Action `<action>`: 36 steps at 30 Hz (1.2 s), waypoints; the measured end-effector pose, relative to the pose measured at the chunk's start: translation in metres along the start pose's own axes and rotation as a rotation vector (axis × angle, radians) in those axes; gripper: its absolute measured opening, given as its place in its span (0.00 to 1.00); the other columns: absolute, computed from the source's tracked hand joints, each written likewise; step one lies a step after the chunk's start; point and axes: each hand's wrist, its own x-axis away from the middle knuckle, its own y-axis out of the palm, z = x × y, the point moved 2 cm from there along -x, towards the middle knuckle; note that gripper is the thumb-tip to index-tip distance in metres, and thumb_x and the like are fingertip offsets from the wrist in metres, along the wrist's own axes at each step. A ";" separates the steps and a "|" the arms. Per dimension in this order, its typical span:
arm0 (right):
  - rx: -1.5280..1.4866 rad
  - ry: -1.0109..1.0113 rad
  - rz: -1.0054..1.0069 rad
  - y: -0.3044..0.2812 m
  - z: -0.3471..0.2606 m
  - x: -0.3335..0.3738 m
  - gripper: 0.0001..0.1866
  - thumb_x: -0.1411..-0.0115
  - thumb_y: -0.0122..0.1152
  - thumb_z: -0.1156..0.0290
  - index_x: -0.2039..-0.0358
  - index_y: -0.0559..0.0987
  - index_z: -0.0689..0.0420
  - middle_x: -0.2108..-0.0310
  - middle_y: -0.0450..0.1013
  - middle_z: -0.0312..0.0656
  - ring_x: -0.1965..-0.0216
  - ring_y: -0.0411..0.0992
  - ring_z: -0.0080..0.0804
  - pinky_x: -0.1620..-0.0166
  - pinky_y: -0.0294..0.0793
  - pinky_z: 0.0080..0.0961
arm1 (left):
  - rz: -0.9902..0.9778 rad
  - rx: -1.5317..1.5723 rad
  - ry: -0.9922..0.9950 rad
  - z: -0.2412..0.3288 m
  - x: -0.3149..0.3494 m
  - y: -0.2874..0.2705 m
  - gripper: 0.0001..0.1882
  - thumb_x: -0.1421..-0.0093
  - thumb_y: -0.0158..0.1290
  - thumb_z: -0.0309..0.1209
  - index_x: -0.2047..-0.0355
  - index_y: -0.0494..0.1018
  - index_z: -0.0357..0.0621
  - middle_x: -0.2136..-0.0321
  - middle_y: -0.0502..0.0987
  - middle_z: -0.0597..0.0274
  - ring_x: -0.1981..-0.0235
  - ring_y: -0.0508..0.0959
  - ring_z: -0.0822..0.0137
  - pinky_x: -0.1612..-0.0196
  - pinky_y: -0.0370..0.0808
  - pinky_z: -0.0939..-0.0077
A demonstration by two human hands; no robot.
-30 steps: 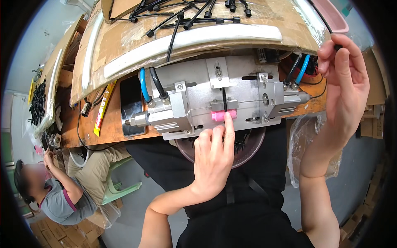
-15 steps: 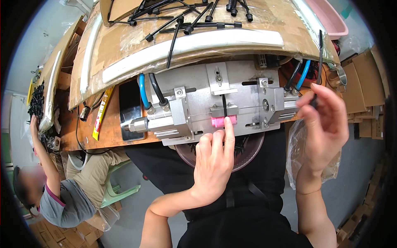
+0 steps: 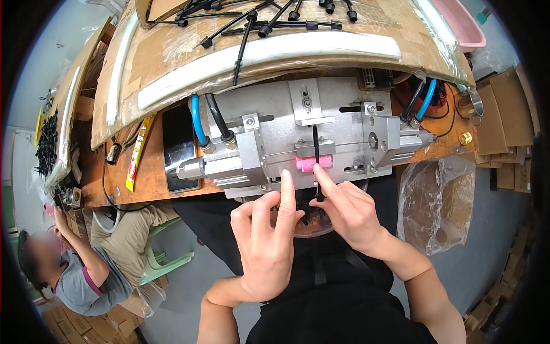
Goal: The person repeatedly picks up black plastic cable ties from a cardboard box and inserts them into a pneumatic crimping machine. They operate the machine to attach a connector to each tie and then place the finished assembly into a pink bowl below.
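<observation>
A small pink block point(image 3: 306, 164) sits at the front middle of a metal clamping fixture point(image 3: 344, 135). A thin black rod point(image 3: 315, 140) lies front to back across it, its wider end near my right thumb. My right hand point(image 3: 358, 218) has its index fingertip at the block's front edge, and the rod's near end is between thumb and index finger. Just left of the block, my left hand point(image 3: 266, 241) holds nothing; its index finger points forward and the other fingers curl loosely. Below the hands, a bowl point(image 3: 314, 230) with black pieces is partly hidden.
Several black rods point(image 3: 246, 43) lie on the cardboard-covered surface point(image 3: 172, 63) behind the fixture. Blue hoses point(image 3: 199, 120) and black hoses run to its cylinders. A phone point(image 3: 179, 149) and a yellow packet point(image 3: 139, 152) lie to the left. A co-worker point(image 3: 86, 275) sits at far left.
My right hand has come in from the far right to the pink block, bringing a black rod. My left index finger has lifted off the block and drawn back left. The co-worker's arm has lowered.
</observation>
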 end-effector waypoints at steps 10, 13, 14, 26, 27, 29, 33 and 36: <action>0.040 -0.016 -0.097 -0.039 -0.009 -0.026 0.35 0.53 0.71 0.76 0.42 0.70 0.65 0.77 0.66 0.41 0.77 0.65 0.36 0.70 0.68 0.30 | 0.099 0.075 0.169 -0.036 -0.076 -0.034 0.28 0.52 0.57 0.14 0.48 0.76 0.43 0.65 0.74 0.59 0.62 0.72 0.61 0.58 0.72 0.69; 0.128 -0.146 -0.001 -0.065 -0.021 -0.064 0.27 0.53 0.71 0.76 0.50 0.77 0.64 0.77 0.68 0.41 0.76 0.68 0.36 0.71 0.69 0.31 | 0.299 -0.001 0.439 -0.064 -0.161 -0.043 0.21 0.45 0.51 0.14 0.55 0.79 0.52 0.60 0.74 0.57 0.59 0.74 0.55 0.55 0.72 0.68; 0.185 -0.153 0.063 -0.072 -0.023 -0.078 0.22 0.53 0.70 0.78 0.54 0.79 0.62 0.77 0.69 0.42 0.76 0.69 0.37 0.71 0.70 0.31 | 0.278 -0.025 0.563 -0.068 -0.187 -0.040 0.17 0.45 0.52 0.15 0.58 0.79 0.48 0.60 0.74 0.59 0.57 0.74 0.53 0.54 0.72 0.68; 0.533 -0.479 -0.154 -0.091 0.023 -0.219 0.10 0.45 0.58 0.79 0.62 0.82 0.59 0.70 0.74 0.44 0.67 0.74 0.43 0.62 0.72 0.36 | 0.078 0.189 0.263 -0.090 -0.178 -0.058 0.07 0.44 0.55 0.17 0.65 0.75 0.37 0.65 0.78 0.60 0.66 0.76 0.67 0.60 0.72 0.76; 0.565 -0.470 -0.238 -0.094 0.024 -0.222 0.10 0.46 0.58 0.79 0.62 0.82 0.59 0.69 0.74 0.45 0.65 0.74 0.44 0.62 0.72 0.37 | 0.072 0.124 0.247 -0.092 -0.169 -0.061 0.07 0.45 0.55 0.17 0.65 0.75 0.36 0.66 0.78 0.60 0.66 0.76 0.67 0.61 0.72 0.76; 0.568 -0.443 -0.348 -0.095 0.021 -0.221 0.12 0.47 0.58 0.81 0.62 0.82 0.60 0.69 0.75 0.45 0.65 0.74 0.46 0.61 0.72 0.37 | 0.000 0.203 0.276 -0.096 -0.158 -0.062 0.08 0.45 0.55 0.16 0.65 0.75 0.37 0.66 0.78 0.59 0.67 0.75 0.66 0.61 0.72 0.77; 0.391 -0.508 -0.324 -0.096 0.033 -0.226 0.11 0.45 0.59 0.82 0.61 0.82 0.59 0.66 0.77 0.43 0.66 0.75 0.41 0.62 0.73 0.34 | 0.065 0.138 0.366 -0.105 -0.146 -0.064 0.12 0.47 0.56 0.16 0.62 0.76 0.40 0.65 0.77 0.57 0.64 0.77 0.60 0.60 0.73 0.72; 0.185 -0.344 -0.185 -0.098 0.054 -0.228 0.10 0.38 0.58 0.76 0.57 0.81 0.59 0.61 0.79 0.39 0.67 0.75 0.29 0.65 0.72 0.23 | 0.222 0.153 0.255 -0.085 -0.116 -0.058 0.22 0.50 0.57 0.16 0.54 0.77 0.44 0.62 0.77 0.55 0.62 0.77 0.59 0.59 0.74 0.69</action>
